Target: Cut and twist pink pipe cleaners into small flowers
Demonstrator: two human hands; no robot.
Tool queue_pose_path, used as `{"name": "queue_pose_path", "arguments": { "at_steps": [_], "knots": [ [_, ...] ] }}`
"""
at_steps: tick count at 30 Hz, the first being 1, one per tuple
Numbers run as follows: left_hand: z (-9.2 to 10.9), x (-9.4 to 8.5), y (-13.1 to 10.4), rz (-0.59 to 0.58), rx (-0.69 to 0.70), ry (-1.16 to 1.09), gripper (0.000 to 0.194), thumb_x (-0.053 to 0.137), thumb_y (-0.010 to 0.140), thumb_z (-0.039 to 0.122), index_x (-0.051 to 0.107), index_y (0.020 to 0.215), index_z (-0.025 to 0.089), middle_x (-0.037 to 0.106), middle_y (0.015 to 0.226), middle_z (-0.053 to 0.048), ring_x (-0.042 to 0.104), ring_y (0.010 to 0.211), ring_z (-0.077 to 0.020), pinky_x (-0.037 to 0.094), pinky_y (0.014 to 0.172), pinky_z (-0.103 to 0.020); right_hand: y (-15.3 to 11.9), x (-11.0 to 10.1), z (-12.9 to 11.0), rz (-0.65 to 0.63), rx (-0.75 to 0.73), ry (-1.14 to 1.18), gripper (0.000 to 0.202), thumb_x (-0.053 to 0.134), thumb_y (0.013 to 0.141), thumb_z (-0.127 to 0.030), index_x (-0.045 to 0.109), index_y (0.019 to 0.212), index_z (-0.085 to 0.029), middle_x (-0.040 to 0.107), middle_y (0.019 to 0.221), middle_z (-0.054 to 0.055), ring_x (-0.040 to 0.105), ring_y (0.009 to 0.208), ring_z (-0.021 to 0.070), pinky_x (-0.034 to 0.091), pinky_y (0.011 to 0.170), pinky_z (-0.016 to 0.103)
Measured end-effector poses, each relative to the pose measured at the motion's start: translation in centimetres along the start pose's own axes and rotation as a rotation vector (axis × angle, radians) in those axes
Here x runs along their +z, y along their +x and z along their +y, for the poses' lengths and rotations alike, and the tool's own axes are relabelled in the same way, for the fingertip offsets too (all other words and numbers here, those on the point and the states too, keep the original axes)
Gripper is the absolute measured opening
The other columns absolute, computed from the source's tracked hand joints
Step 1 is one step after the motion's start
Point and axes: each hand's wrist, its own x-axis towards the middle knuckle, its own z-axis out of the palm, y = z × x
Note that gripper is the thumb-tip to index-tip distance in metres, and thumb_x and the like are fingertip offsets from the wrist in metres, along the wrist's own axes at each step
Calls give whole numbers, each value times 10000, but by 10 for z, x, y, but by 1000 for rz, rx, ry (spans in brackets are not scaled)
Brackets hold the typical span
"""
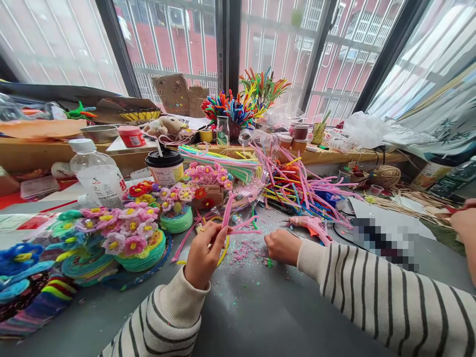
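Pipe cleaners (227,210) in pink are pinched between the left hand's (206,250) thumb and fingers above a gray table (245,312), one length upright, another nearly level, pointing right. The right hand (280,246) is curled; whether it holds anything cannot be told. Beyond: one bottle (98,181), one lidded cup (167,173) with one straw (158,148), and a green pot (177,222) holding flowers (176,195).

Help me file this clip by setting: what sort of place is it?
Probably a craft workspace beside a window: a heap of loose pipe cleaners, a pink glue gun and fuzzy handmade-looking flowers on the table suggest it.
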Motion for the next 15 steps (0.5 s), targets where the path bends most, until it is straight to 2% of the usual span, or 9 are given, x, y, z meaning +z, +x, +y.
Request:
{"name": "queue_pose_path", "arguments": {
  "at_steps": [8, 15],
  "knots": [
    [0, 1, 1, 5, -19, -28, 215, 393, 779, 281, 555, 770, 140, 481, 684, -21, 466, 545, -97, 387, 519, -217, 0, 5, 10, -23, 28, 61, 231, 389, 746, -54, 617, 744, -91, 584, 745, 126, 574, 665, 187, 404, 461, 251],
    [2, 1, 1, 34, -34, -59, 212, 389, 781, 267, 553, 765, 134, 475, 669, -10, 465, 519, -82, 391, 524, -212, 3, -3, 25, -121, -15, 97, 226, 403, 744, -58, 626, 761, -90, 594, 745, 119, 587, 672, 179, 411, 511, 248]
  ]
}}
